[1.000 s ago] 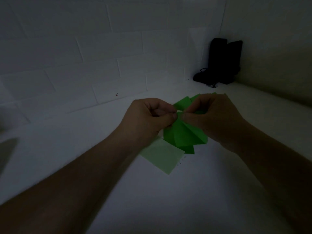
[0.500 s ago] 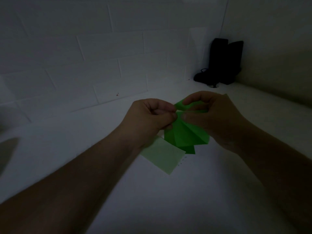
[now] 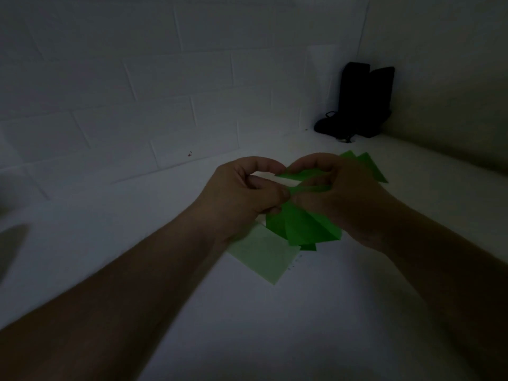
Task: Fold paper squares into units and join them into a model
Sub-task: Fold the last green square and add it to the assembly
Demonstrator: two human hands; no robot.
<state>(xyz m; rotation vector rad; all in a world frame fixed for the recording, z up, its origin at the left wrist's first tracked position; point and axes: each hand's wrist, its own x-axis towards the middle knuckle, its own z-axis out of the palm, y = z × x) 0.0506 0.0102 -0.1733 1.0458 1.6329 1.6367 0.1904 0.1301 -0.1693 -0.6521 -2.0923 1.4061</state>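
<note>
- Folded green paper (image 3: 302, 229): centre frame, raised a little since a second ago, top flap now spread flat.
- Left hand (image 3: 242, 193): at 9 o'clock, pinches its edge.
- Right hand (image 3: 338, 193): at 3 o'clock, grips it.
- Pale square (image 3: 261, 257): at 7 o'clock beneath, unfolded.
- Judgement: unit unfinished.

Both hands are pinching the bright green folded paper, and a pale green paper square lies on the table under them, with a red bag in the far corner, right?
Not quite: the head view shows the bag in the far corner is black, not red. Both the left hand and right hand pinch the bright green folded paper, above the pale green paper square.
</note>
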